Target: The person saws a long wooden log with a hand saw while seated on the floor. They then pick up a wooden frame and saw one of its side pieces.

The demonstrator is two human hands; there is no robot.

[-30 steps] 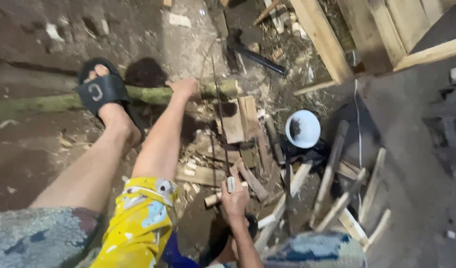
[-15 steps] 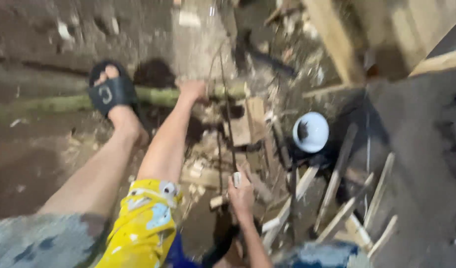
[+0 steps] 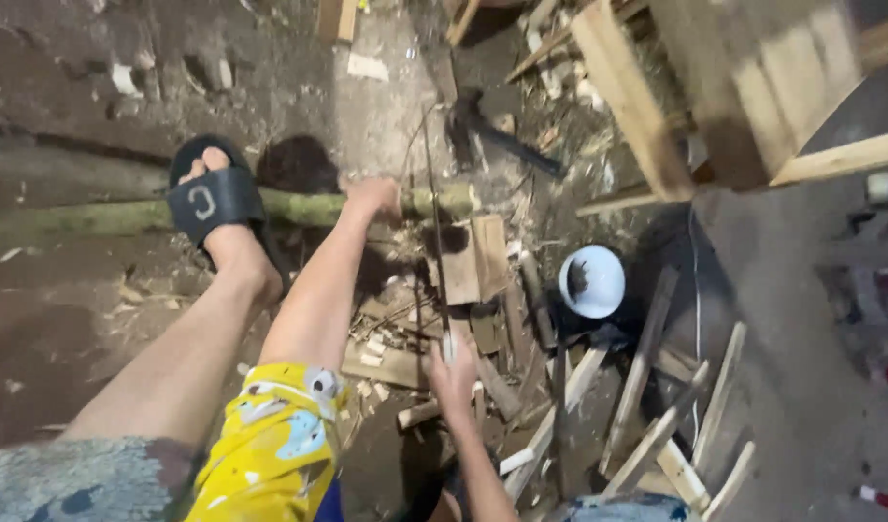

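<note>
On the dirt floor lies one green pole (image 3: 125,215), round and rough, pinned under a foot in one black sandal (image 3: 212,198). The left hand (image 3: 372,196) is closed around the pole near its cut end. The right hand (image 3: 454,372) grips one thin saw (image 3: 432,242), its blade crossing the pole. Splintered wood scraps (image 3: 657,425) crowd the right side; one white bowl (image 3: 592,281) sits among them.

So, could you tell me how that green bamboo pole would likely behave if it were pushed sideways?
The green bamboo pole is round, so it would probably roll. Now the sandalled foot and left hand pin it. It looks long and stiff, unlikely to flex.
</note>
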